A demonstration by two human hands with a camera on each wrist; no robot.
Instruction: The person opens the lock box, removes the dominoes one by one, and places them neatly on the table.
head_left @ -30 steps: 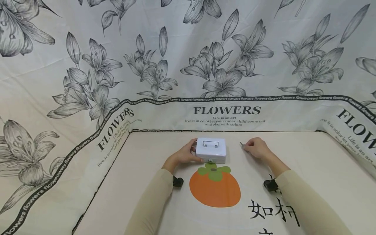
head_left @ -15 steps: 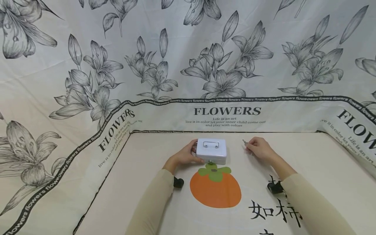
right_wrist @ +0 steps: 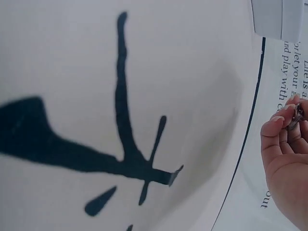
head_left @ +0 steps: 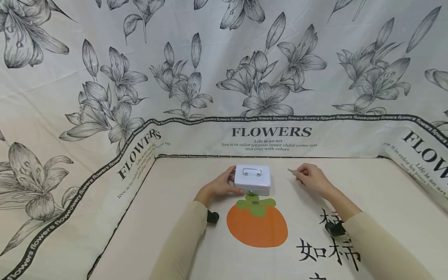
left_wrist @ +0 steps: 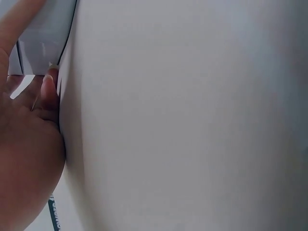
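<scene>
A small white cash box (head_left: 252,175) stands on the cloth, its wire handle on the lid and a round lock (head_left: 252,191) low on its front. My left hand (head_left: 224,182) grips the box by its left side, thumb at the front corner and fingers around toward the back. In the left wrist view the box wall (left_wrist: 43,38) shows between thumb and fingers. To the right of the box, apart from it, my right hand (head_left: 309,177) pinches a small silver key (head_left: 291,171) that points left. Fingers hide much of the key (right_wrist: 296,118) in the right wrist view.
The pale cloth (head_left: 175,186) bears a printed orange persimmon (head_left: 257,227) in front of the box and black characters (head_left: 327,251) near the right forearm. A flower-printed curtain (head_left: 273,136) rises behind and at the sides. Black wrist cameras (head_left: 212,217) sit at both cuffs.
My right hand has moved slightly right, away from the box, with the key in it, and its forearm has swung outward. The left hand and the box stay in place.
</scene>
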